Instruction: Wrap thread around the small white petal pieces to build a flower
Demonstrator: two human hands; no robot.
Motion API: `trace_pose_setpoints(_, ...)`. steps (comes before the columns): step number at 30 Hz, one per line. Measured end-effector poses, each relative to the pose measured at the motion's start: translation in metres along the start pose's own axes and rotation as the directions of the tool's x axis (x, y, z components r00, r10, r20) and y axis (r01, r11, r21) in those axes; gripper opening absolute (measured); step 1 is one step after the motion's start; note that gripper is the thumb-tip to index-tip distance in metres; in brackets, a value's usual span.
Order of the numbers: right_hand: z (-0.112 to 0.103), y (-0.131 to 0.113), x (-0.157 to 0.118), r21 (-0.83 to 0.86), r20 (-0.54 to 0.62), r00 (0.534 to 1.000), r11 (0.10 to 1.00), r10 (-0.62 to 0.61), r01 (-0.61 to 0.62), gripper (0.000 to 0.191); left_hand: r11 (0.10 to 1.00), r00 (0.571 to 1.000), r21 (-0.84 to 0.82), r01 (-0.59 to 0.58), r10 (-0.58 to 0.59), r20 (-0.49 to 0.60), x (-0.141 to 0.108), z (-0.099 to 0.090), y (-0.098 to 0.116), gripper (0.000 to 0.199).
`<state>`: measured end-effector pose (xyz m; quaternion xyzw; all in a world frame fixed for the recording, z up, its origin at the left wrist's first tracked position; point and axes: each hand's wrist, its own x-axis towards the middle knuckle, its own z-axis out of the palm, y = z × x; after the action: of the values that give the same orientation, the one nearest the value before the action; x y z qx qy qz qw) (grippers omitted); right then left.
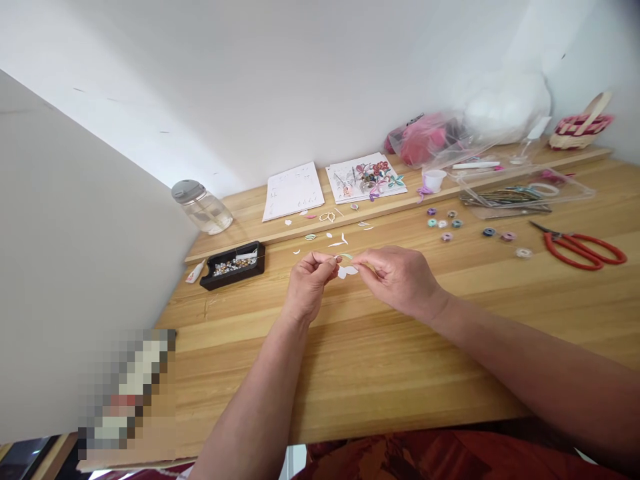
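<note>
Over the middle of the table, my left hand point(311, 283) pinches one end of a thin, curved pale green piece point(346, 256), thumb against forefinger. The fingertips of my right hand point(397, 277) are closed at its other end. What exactly it is made of is too small to tell. A fine thread or wire seems to run leftward from my left fingertips. White petal-shaped cutouts point(348, 271) are just below and between the hands. Beyond them are scattered small cut pieces, among them a green-edged leaf shape point(311, 237) and a beige outlined shape point(327, 217).
At left are a black tray point(233, 281) of beads, a small white tube point(195, 272) and a clear bottle point(202, 207). Thread bobbins point(489, 232), red-handled scissors point(583, 248) and a clear plastic box point(570, 190) lie right. Papers point(294, 191) and a basket point(580, 130) rest on the raised back ledge.
</note>
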<state>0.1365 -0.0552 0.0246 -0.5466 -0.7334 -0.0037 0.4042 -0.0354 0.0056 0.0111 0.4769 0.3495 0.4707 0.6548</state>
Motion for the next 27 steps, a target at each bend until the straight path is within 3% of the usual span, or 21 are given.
trace_pose_setpoints(8,-0.0038,-0.0002,0.0018,0.032,-0.026,1.0,0.999,-0.003,0.004,0.017,0.973,0.996,0.211,-0.09,0.083,0.04,-0.0004,0.0005,-0.0009,0.02)
trace_pose_setpoints(14,-0.005,0.0027,0.0039,0.103,-0.028,1.0,0.995,0.008,-0.005,0.017,0.966,0.997,0.249,-0.063,0.049,0.064,-0.0026,0.0037,0.0022,0.023)
trace_pose_setpoints(21,-0.0014,0.006,0.0039,0.211,0.011,0.997,0.975,-0.076,0.072,0.016,0.934,0.993,0.355,-0.029,-0.014,0.118,-0.0044,0.0024,0.0008,0.018)
trace_pose_setpoints(27,0.0024,0.006,0.002,0.324,0.086,0.995,0.946,-0.051,0.02,0.017,0.941,0.969,0.339,-0.009,-0.075,0.234,-0.0074,0.0031,0.0013,0.016)
